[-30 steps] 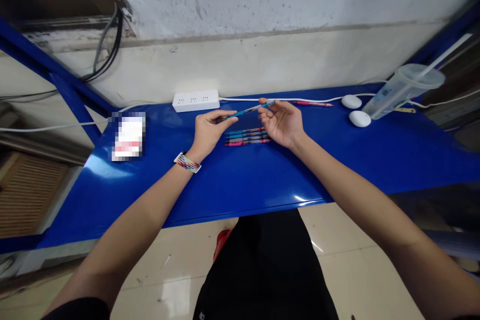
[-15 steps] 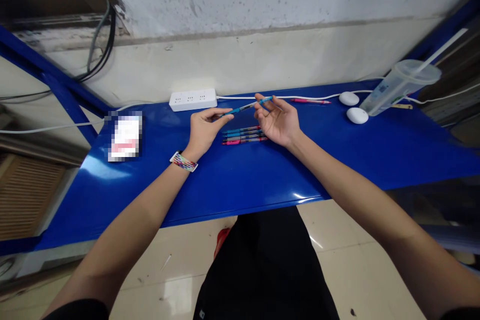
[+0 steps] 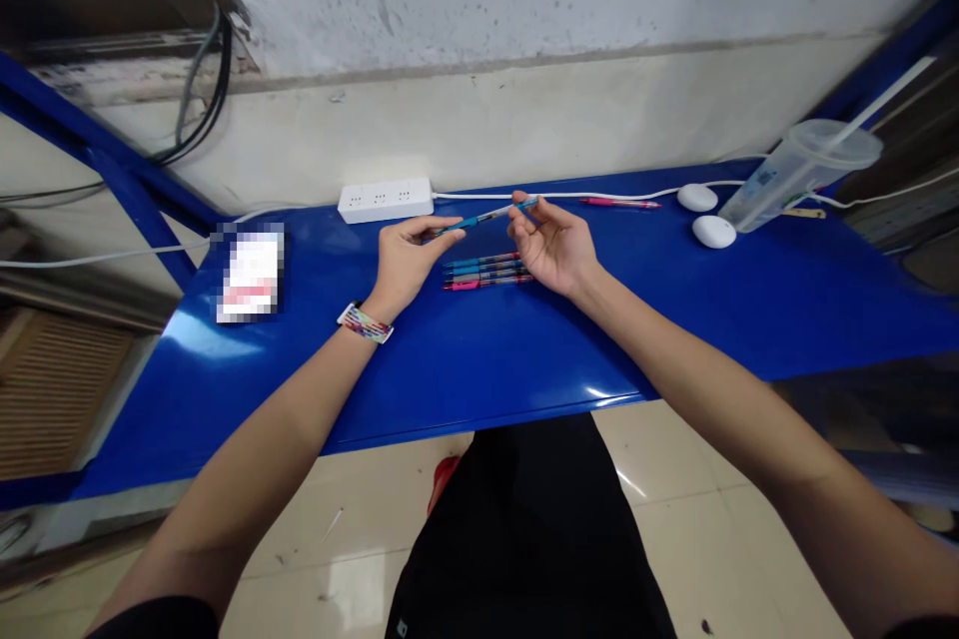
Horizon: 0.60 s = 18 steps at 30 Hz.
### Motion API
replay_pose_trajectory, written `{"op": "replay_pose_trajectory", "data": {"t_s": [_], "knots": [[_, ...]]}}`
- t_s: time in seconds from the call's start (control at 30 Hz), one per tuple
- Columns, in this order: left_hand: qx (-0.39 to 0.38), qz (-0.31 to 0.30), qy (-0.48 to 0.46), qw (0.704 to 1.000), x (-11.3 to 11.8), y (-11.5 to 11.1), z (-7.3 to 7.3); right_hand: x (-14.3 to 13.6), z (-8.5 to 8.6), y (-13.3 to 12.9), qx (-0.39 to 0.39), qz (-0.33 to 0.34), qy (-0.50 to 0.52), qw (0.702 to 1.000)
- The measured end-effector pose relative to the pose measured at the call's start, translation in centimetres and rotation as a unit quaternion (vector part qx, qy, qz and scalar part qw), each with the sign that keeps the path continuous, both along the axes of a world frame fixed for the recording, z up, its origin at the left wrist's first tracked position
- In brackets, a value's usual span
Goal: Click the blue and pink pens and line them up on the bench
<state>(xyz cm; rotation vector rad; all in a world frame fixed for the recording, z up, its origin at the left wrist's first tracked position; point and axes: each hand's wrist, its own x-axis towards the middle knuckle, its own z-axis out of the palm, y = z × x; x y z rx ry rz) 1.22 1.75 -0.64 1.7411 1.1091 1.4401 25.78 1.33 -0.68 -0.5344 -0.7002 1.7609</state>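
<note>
A blue pen point(image 3: 490, 216) with a clear middle is held nearly level above the blue table point(image 3: 479, 359). My left hand point(image 3: 411, 265) pinches its left end between thumb and fingers. At the right end, my right hand point(image 3: 555, 245) has its thumb and fingertips closed on the pen, palm turned up. Below the held pen, several pens point(image 3: 483, 272), blue, grey and pink, lie side by side on the table. Their right ends are partly hidden by my right hand.
A white power strip point(image 3: 386, 200) sits by the wall. A pink pen point(image 3: 621, 203) lies near the white cable at the back. Two white round cases point(image 3: 714, 232) and a clear cup point(image 3: 798, 170) with a straw stand right. A blurred white-red item point(image 3: 251, 272) is left.
My right hand has shifted slightly left, and its thumb has come down around the pen's right end. My left hand has barely moved.
</note>
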Motion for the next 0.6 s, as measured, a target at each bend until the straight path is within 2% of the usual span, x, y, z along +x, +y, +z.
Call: {"op": "replay_pose_trajectory", "data": {"t_s": [0.13, 0.23, 0.43, 0.6], "knots": [[0.0, -0.004, -0.004, 1.0, 0.0, 0.0, -0.1, -0.4, 0.8, -0.5, -0.027, -0.035, -0.024, 0.999], [0.001, -0.005, -0.006, 1.0, 0.0, 0.0, -0.1, -0.6, 1.1, -0.7, -0.059, -0.05, -0.006, 0.997], [-0.002, -0.008, -0.01, 1.0, -0.2, 0.1, 0.0, -0.3, 0.0, 0.0, -0.032, -0.017, 0.029, 0.999], [-0.002, -0.015, -0.019, 1.0, -0.2, 0.2, 0.0, 0.1, 0.0, 0.1, -0.019, -0.012, 0.018, 1.0]]}}
